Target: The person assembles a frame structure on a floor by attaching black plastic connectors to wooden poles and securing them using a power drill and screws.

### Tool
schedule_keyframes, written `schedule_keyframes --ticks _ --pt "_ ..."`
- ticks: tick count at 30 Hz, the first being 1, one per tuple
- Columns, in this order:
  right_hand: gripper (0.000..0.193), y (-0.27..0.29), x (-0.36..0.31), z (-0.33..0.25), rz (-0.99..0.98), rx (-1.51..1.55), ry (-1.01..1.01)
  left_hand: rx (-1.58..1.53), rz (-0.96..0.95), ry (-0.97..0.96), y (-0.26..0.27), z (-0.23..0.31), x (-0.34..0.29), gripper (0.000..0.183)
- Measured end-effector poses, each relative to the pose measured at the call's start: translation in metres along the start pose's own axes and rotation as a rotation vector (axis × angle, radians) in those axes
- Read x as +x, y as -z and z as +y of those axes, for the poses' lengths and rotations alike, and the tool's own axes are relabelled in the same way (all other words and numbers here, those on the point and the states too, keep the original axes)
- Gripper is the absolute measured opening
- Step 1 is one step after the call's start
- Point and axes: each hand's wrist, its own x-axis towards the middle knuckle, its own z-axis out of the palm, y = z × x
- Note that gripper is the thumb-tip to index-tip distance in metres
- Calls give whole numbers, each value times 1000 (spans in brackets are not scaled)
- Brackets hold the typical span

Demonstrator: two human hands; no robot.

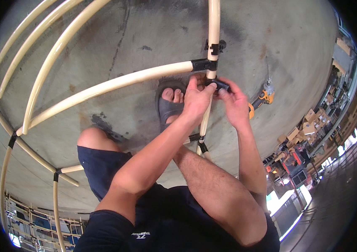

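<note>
Both my hands meet at a cream-coated upright pipe [214, 25], just below where a long cream crosspipe [115, 86] joins it through a black pipe joint [204, 64]. My left hand [198, 100] is closed, its thumb and fingers pinching a second black pipe joint [219, 85] on the upright. From the other side, my right hand [235, 104] grips the outer end of that same joint. The fingers partly cover it. Higher on the upright sits another black fitting [215, 47] with a round knob-like piece.
A yellow-and-black power drill [264, 97] with a long bit lies on the concrete floor [300, 54] to the right. More cream pipes [57, 50] of the frame curve along the left. Cardboard boxes [308, 122] are piled at the far right. My sandalled foot [170, 107] is beside the upright.
</note>
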Motion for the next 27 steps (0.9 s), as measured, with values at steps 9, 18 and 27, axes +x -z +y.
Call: schedule_keyframes --ticks 9,18,27 --pt "37 0 -11 -12 31 -100 29 -34 -194 -36 27 -17 5 49" --pt "47 3 4 2 24 -274 67 22 -126 -105 30 -22 7 48" --pt "36 13 19 10 -16 273 -124 741 -117 -685 27 5 5 24"
